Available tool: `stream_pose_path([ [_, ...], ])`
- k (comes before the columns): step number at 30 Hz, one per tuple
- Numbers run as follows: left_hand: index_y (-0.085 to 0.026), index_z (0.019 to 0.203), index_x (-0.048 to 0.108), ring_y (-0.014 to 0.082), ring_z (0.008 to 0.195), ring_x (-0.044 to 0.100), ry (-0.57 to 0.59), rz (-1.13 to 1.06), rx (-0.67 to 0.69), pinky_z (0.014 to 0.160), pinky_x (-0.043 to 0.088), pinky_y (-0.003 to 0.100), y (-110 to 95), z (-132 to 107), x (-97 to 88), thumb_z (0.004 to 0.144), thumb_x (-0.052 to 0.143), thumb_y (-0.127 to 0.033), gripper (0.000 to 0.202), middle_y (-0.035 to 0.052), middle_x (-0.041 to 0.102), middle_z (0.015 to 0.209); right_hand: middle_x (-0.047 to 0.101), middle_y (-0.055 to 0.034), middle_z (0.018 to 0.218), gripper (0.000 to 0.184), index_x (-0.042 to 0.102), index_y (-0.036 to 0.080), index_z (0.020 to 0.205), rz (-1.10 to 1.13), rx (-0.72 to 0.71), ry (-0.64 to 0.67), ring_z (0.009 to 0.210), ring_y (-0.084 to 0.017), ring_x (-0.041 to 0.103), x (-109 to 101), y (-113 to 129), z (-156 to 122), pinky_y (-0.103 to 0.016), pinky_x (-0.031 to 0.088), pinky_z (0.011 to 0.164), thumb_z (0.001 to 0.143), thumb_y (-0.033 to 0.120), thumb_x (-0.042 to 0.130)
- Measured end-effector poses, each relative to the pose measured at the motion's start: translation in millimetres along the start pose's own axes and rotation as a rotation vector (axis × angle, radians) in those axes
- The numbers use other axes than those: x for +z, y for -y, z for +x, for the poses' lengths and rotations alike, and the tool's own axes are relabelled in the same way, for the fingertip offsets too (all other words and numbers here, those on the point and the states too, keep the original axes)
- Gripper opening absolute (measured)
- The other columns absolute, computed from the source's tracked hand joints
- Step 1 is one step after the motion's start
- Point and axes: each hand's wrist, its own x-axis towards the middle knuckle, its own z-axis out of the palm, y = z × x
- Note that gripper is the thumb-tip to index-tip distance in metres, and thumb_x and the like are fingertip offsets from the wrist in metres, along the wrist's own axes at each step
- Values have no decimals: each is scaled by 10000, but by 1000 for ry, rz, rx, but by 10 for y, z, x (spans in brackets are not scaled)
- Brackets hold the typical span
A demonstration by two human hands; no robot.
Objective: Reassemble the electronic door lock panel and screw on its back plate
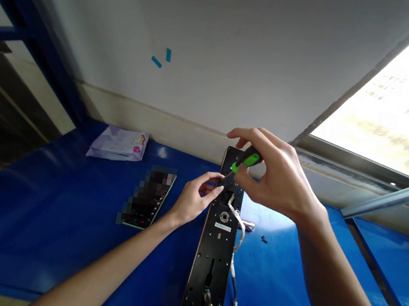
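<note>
A long black door-lock panel lies face down on the blue table, with a white cable trailing off its right side. My right hand is closed round a green-and-black screwdriver whose tip points down at the upper part of the panel. My left hand pinches its fingers together at the panel's left edge, right by the screwdriver tip. What the fingertips hold there is too small to make out.
A blurred phone-like slab lies left of the panel. A pale plastic packet sits at the back by the white wall. Small dark screws lie right of the panel. A window is at upper right.
</note>
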Motion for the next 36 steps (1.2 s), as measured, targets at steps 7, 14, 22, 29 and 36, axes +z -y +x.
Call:
stream_pose_path([
  [7, -220, 1222, 674, 207, 905, 789, 6, 65, 27, 830, 664, 321, -10, 9, -20, 952, 693, -391, 320, 67, 788, 1156, 698, -18, 892, 295, 698, 178, 1184, 16, 40, -57, 681, -116, 594, 6, -38, -44, -256, 490, 664, 906, 154, 600],
  [14, -228, 1139, 633, 177, 841, 780, -38, 134, 25, 803, 651, 293, -77, -21, 1, 956, 676, -354, 226, 44, 774, 1087, 719, -29, 917, 377, 695, 195, 1154, 40, 67, -122, 760, -155, 651, -14, -37, -141, -297, 546, 724, 799, 114, 599],
  [22, -221, 1051, 662, 194, 853, 766, -68, 374, 128, 817, 634, 311, -233, 39, -25, 969, 642, -274, 100, 46, 767, 1035, 731, -36, 915, 374, 703, 202, 1137, 56, 57, -188, 748, -154, 667, -109, -55, -201, -296, 571, 696, 788, 102, 613],
  [29, -214, 1029, 754, 228, 837, 788, 85, 625, 172, 818, 643, 343, -463, 189, -199, 939, 637, -213, 148, 49, 820, 1008, 723, -36, 905, 408, 706, 172, 1168, 52, 52, -166, 754, -154, 659, -85, -108, -228, -295, 557, 725, 781, 94, 600],
  [36, -188, 1068, 787, 248, 805, 812, 151, 647, 84, 755, 671, 329, -578, 169, -180, 909, 656, -198, 206, 67, 841, 981, 711, -26, 893, 384, 707, 177, 1154, 79, 31, -180, 750, -147, 646, -72, -120, -249, -286, 548, 724, 798, 94, 587],
])
